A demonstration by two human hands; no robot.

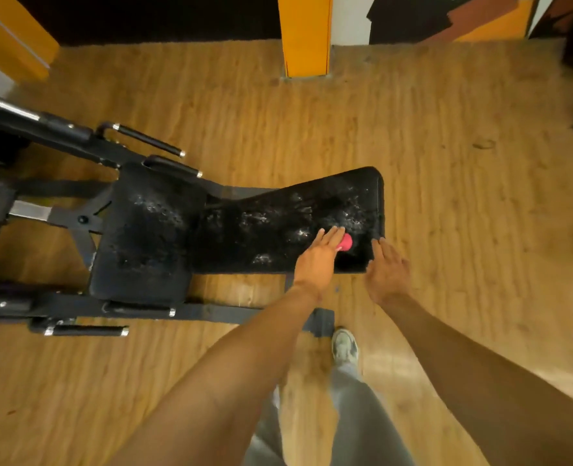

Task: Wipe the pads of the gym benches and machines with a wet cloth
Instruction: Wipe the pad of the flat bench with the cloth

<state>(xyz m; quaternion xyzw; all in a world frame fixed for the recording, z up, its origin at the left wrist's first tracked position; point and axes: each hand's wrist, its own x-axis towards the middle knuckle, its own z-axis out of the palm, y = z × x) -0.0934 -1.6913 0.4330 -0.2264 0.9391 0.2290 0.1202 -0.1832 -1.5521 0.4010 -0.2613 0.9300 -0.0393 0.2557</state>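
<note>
- Left hand [317, 255]: fingers straight, palm down, pressing a pink cloth [346, 243] flat onto the long back pad [278, 223]. Only a small edge of cloth shows past the fingertips; the rest is hidden under the hand.
- Right hand [387, 267]: fingers extended and relaxed, holding nothing. Fingertips rest at the near right corner of the back pad, apparently steadying it.
- Cloth position: near the right end of the back pad, on the side nearest the person.
- Back pad surface: black, with pale scuffed or dusty patches across the top. Whether they are dirt, wear or moisture cannot be told.
- Seat pad [144, 237]: adjoins the back pad to the left, with similar pale marks in its upper part.
- Frame [43, 129]: dark metal with chrome-capped handles, left of the pads, standing on a wood-pattern floor [446, 163].
- Judgement, step in hand: wiping the back pad, starting from its right end. Most of the surface looks unfinished.
- Judgement, technique: keep the palm flat for even pressure, work in overlapping strokes leftward toward the seat pad, and cover edges and corners. Spread the cloth wider; bunched under the fingers it covers little per pass.
- Judgement, risk: blotches may need repeat passes.
</note>
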